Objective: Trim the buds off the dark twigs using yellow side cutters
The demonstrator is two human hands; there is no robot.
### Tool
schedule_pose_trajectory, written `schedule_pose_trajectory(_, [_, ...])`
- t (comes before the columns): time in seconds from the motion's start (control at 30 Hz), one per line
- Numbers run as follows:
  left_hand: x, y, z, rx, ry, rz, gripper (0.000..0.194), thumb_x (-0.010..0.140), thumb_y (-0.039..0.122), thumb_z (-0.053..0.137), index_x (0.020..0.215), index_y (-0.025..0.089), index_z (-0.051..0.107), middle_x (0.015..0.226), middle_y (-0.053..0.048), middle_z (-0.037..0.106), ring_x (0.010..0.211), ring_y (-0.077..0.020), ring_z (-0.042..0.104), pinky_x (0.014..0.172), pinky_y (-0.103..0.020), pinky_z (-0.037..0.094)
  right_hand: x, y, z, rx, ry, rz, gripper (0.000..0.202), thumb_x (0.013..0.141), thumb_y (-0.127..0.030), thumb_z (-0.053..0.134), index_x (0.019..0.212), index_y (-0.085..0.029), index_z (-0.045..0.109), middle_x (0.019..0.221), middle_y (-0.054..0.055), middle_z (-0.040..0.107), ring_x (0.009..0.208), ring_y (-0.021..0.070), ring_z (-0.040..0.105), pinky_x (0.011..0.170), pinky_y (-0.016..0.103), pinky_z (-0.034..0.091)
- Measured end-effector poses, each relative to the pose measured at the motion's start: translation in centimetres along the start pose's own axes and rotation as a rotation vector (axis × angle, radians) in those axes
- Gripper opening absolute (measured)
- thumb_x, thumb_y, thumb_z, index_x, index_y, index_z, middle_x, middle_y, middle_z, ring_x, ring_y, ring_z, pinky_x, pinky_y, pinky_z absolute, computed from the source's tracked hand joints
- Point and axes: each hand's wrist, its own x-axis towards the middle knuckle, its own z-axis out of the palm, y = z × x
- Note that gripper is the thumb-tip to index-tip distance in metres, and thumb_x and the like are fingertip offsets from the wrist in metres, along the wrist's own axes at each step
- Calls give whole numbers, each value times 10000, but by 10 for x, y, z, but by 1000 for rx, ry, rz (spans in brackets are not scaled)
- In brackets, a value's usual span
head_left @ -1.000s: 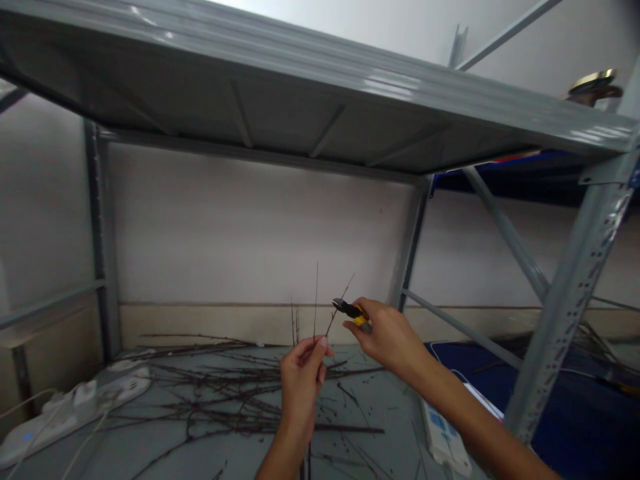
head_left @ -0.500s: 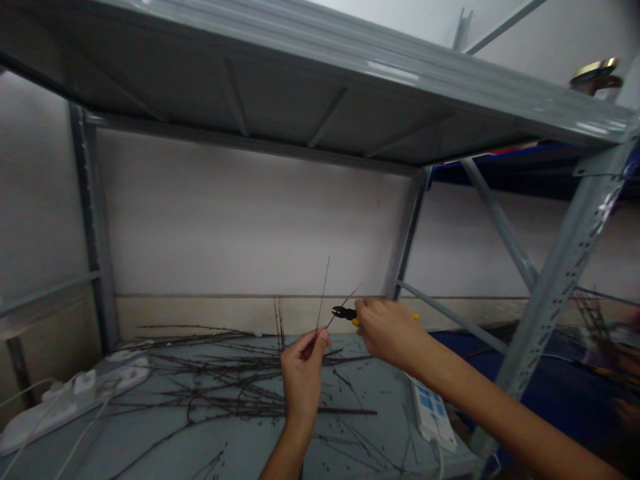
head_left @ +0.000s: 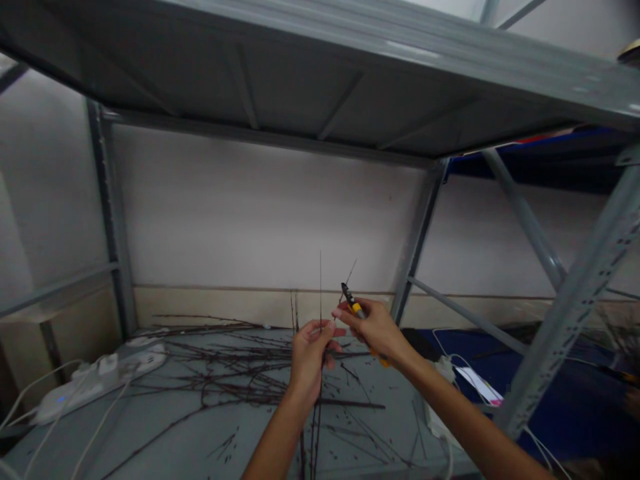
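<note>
One thin upright twig (head_left: 321,287) rises from the left hand (head_left: 309,353), whose fingers are closed around it; dark stems (head_left: 316,433) run downward below that hand. Just beside it, the right hand (head_left: 374,327) grips yellow-and-black cutting pliers (head_left: 353,301), their head pointing to the upper left. A slanting twig (head_left: 352,269) passes by the pliers' head and down to the right hand's fingertips, close to the left fingertips; whether the blades touch it, I cannot tell.

Behind and left of the hands, a loose spread of branches (head_left: 220,383) lies across the grey lower shelf (head_left: 185,450), with small clippings (head_left: 228,448) at the bottom centre. At the lower left is a white power strip (head_left: 100,387) with cables plugged in. Right of the hands, a sheet of paper (head_left: 477,384) lies on a blue surface (head_left: 560,413).
</note>
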Motion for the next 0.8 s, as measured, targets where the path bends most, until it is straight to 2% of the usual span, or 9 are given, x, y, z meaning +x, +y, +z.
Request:
schedule_pose_trajectory(0.07, [1,-5,-2,-10,-41,12,421,750,482,808,949,144,656,902,-144,773,611,-159,678,384,-161,404,4,1,9,71,6,-23,396,789,-517,676,894,-136,697,675,23,659,473,118,505,469,248,405])
schedule_pose_trajectory(0.13, [0,-10,-7,3,-73,63,393,768,453,801,979,163,641,953,-138,774,807,-233,738,561,-263,564,8,2,14,86,23,-60,316,784,-458,666,834,-147,683,678,20,648,493,116,501,479,245,401])
schedule_pose_trajectory(0.2, [-2,-14,-16,92,-79,155,336,785,413,792,982,168,674,1024,-129,769,970,-257,723,791,-356,586,11,4,16,86,38,-73,264,790,-416,645,810,-154,673,640,8,621,512,125,508,495,249,402])
schedule_pose_trajectory(0.27, [-5,-17,-29,207,-46,219,280,787,392,789,939,163,729,1010,-113,770,998,-246,702,908,-365,538,13,7,17,86,35,-71,238,789,-394,634,802,-159,668,598,-6,589,516,131,507,503,253,398])
schedule_pose_trajectory(0.33, [-9,-19,-40,274,-13,221,260,778,395,791,877,156,763,933,-102,769,935,-236,695,885,-342,529,14,10,17,85,27,-67,221,782,-382,636,785,-163,663,572,-16,568,512,132,502,505,255,393])
schedule_pose_trajectory(0.4, [-11,-20,-47,290,-5,195,280,772,408,793,880,152,772,879,-97,762,870,-228,691,794,-314,539,13,14,19,83,21,-63,214,780,-378,638,772,-166,657,567,-21,560,511,130,499,509,255,393])
schedule_pose_trajectory(0.53, [-7,-22,-42,299,12,182,414,765,420,797,1088,164,753,863,-74,740,752,-184,666,637,-252,502,11,16,23,68,8,-58,218,801,-378,615,796,-164,659,572,-24,569,496,127,500,504,254,400])
schedule_pose_trajectory(0.67, [1,-25,-33,333,44,228,305,771,425,788,907,151,792,814,-62,728,757,-183,647,685,-259,493,12,16,22,14,13,-67,252,829,-400,603,836,-158,672,659,10,649,517,138,550,528,265,435])
schedule_pose_trajectory(0.8, [3,-31,-31,317,90,252,290,771,430,786,850,152,769,831,-67,738,810,-201,658,760,-280,504,8,20,12,-166,118,-127,310,834,-429,661,966,-150,687,920,97,738,800,225,679,751,332,500])
